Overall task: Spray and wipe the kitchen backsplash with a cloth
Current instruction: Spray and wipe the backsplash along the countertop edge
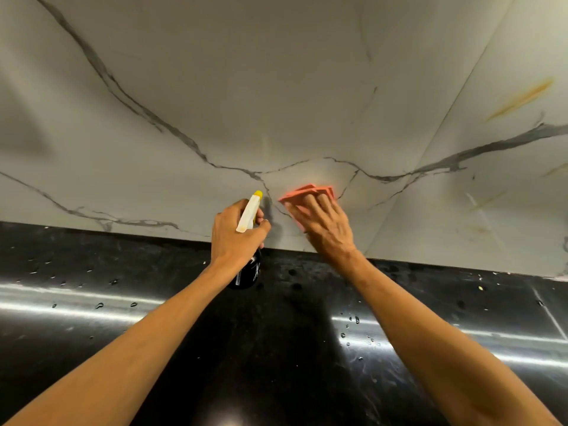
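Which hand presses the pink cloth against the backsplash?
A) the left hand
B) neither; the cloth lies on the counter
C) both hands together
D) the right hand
D: the right hand presses the pink cloth against the backsplash with straight fingers, while the left hand grips the spray bottle.

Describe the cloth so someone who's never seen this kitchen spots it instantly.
Find the white marble backsplash above the black countertop. Low at centre, the right hand presses a folded pink cloth against it: the only pink thing, beside the yellow-tipped spray bottle.
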